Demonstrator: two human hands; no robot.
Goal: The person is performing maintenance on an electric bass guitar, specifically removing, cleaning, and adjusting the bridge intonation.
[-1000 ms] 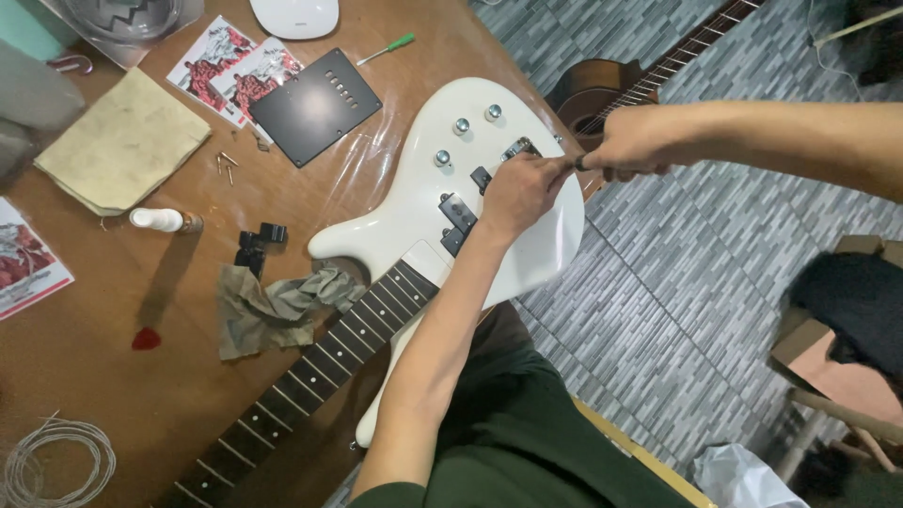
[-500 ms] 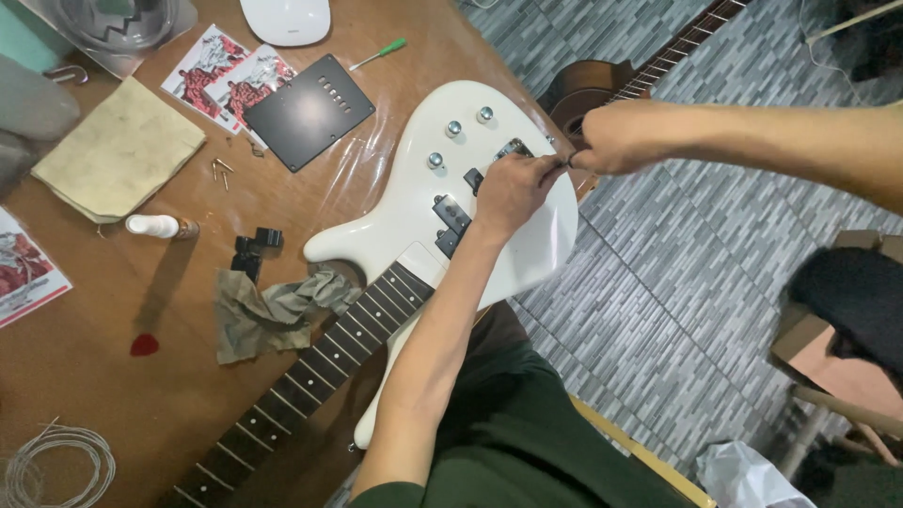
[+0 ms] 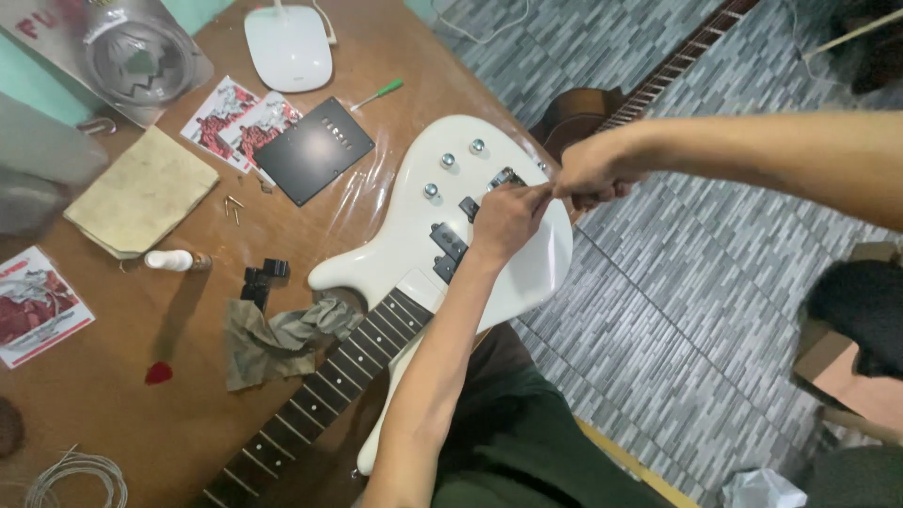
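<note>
White bass guitar [image 3: 442, 226] is laid across the brown tabletop [image 3: 141, 310], its body at the edge. The left hand [image 3: 508, 218] is pinched shut over the bridge, fingertips meeting the right hand [image 3: 594, 171], which is closed in a fist beside it; what is gripped cannot be made out. Both hands are kept where they were half a second earlier.

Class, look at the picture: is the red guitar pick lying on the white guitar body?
No, the red pick lies on the brown table, apart from the white guitar body.
</note>
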